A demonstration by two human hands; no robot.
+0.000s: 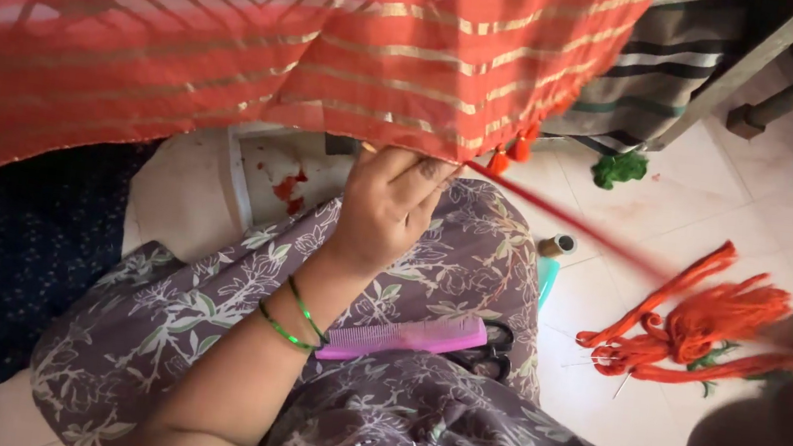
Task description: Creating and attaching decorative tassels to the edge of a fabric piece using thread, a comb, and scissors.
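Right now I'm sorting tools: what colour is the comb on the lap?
Pink, seen in the head view: the comb lies across the floral-print lap.

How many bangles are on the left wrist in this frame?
2. Both are green bangles on the left wrist: one sits nearer the left hand at, the other just behind it toward the elbow. None seem hidden.

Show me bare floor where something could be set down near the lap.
Bare pale tile floor lies below the orange yarn bundle, and between it and the green thread tuft. The lap is crowded: pink plastic comb, black scissors, left hand at the red striped cloth.
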